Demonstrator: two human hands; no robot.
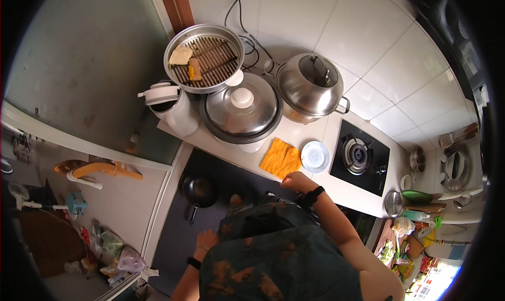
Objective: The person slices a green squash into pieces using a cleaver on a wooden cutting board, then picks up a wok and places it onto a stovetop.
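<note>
My right hand (295, 182) is at the counter's front edge, by the lower corner of an orange cloth (280, 158); its fingers are curled, and whether they pinch the cloth cannot be told. A small pale plate (315, 156) lies just right of the cloth. My left hand (207, 238) hangs low beside my body, away from the counter, its fingers partly hidden. Behind the cloth stands a wide pot with a metal lid (252, 111) and white knob. A steamer tray (213, 60) with a slatted rack holds a piece of corn (195, 69) and a pale flat piece of food (181, 55).
A steel pot with a domed lid (321, 99) stands near the tiled wall. Right of the plate is a gas hob (360, 159). A white kettle (177, 115) with its lid raised stands at the left end. A black frying pan (200, 192) lies below the counter.
</note>
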